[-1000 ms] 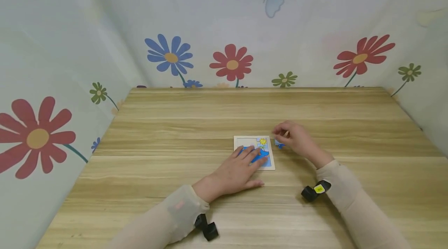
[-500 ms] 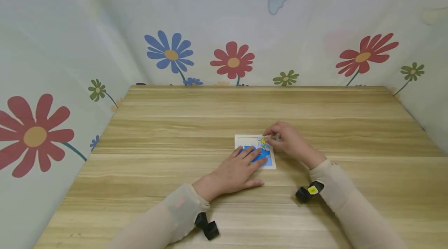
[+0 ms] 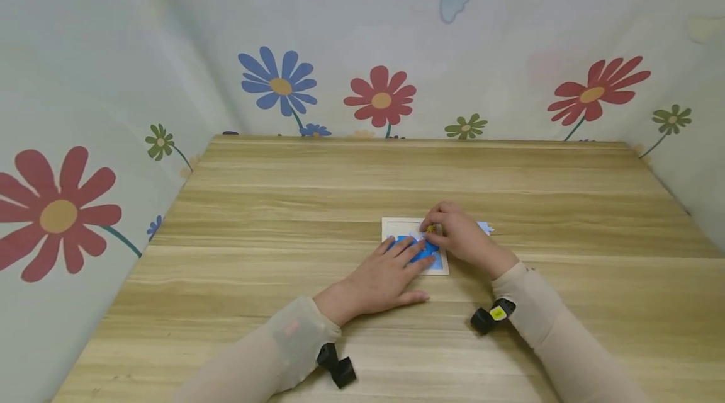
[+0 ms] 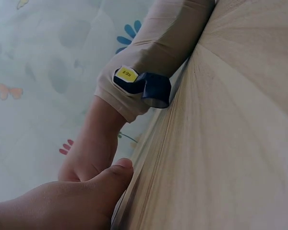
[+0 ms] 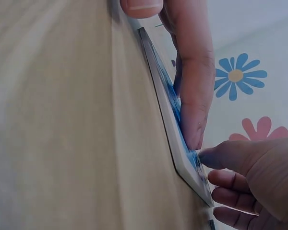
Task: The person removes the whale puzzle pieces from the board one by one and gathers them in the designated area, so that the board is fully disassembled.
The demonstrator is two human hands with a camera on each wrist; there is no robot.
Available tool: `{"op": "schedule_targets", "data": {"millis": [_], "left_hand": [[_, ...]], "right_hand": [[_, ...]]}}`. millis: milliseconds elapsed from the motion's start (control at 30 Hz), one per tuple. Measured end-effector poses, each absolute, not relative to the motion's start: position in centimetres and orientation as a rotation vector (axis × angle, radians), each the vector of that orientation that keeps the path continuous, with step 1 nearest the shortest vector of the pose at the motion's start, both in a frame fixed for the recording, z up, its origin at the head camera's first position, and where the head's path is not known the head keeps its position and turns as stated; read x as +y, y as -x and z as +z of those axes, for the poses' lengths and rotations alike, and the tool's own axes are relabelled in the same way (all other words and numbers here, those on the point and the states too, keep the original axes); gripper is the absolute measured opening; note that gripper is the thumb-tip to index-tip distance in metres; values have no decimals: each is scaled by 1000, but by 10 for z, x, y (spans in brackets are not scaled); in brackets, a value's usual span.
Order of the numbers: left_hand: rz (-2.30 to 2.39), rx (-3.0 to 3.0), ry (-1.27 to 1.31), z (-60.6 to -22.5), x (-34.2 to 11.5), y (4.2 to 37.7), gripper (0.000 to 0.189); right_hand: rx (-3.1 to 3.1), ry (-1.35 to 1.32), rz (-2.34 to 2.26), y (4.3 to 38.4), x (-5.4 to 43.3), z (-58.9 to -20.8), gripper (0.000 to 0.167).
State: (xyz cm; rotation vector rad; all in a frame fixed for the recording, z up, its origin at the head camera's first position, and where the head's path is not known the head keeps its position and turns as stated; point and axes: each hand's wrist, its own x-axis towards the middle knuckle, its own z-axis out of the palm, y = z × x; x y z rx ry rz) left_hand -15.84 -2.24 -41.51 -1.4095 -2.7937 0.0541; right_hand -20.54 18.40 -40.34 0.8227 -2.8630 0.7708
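Note:
A small jigsaw puzzle in a pale wooden frame [image 3: 444,268] lies on the table, with a blue picture inside and a bare pale area at its upper left. Spread across its lower part is my left hand [image 3: 376,277], fingers straight and resting on the blue pieces. At the upper right corner, the thumb and forefinger of my right hand [image 3: 467,236] pinch a puzzle piece with a yellow sun [image 3: 430,228]. The right wrist view shows that thumb at the picture's surface, close to the left fingers [image 5: 194,86]. Right fingers partly hide the corner.
A light blue puzzle piece [image 3: 485,227] lies on the table just right of the frame, partly behind the right hand. The wooden table [image 3: 306,195] reaches back to a flowered cloth backdrop [image 3: 317,12]. Black wrist cameras [image 3: 483,321] hang below both sleeves.
My right hand has moved left from beside the frame onto its upper right corner, at the sun piece. A light blue piece now shows right of it. The left hand stays in place.

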Motion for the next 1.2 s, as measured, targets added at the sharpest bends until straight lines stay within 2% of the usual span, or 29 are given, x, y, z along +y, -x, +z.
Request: {"op": "schedule_targets", "data": {"millis": [1200], "left_hand": [[71,-2815,1388,-414,-20,158,67]], "right_hand": [[-2824,-846,773,205,186,-404,8]]}}
